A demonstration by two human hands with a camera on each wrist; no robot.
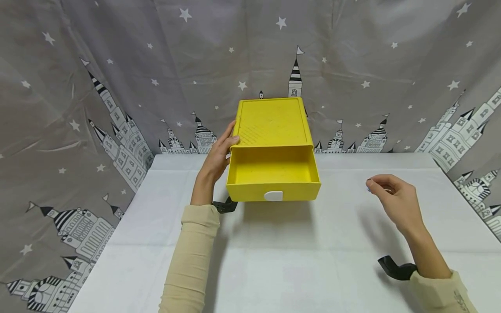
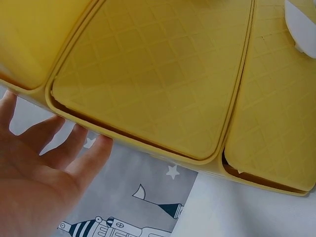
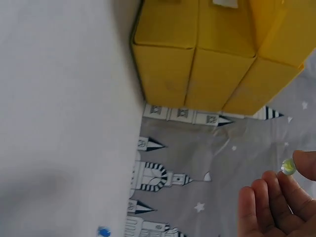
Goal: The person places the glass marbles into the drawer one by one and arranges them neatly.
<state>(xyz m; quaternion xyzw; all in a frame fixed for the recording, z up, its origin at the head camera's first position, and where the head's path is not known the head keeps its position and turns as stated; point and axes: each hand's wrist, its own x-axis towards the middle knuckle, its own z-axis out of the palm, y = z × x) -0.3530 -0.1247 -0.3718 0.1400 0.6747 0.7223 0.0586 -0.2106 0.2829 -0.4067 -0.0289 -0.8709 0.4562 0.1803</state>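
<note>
A yellow drawer box (image 1: 274, 121) stands at the back middle of the table, its top drawer (image 1: 274, 191) pulled out and showing a bare inside. In the head view my left hand (image 1: 217, 158) rests against the box's left side, thumb at the top front corner. The left wrist view shows that hand's spread fingers (image 2: 94, 160) touching the lower edge of the box's side. To the right of the box, my right hand (image 1: 397, 202) is held above the table. Between its thumb and index finger it pinches a small clear glass marble (image 3: 288, 167) with a yellow-green tint.
A small blue ball (image 3: 103, 231) shows over the white cloth in the right wrist view. White cloth covers the table (image 1: 282, 269). Behind and beside it hangs a grey curtain (image 1: 219, 48) printed with castles and stars. Each drawer front has a white pull (image 1: 273, 196) where visible.
</note>
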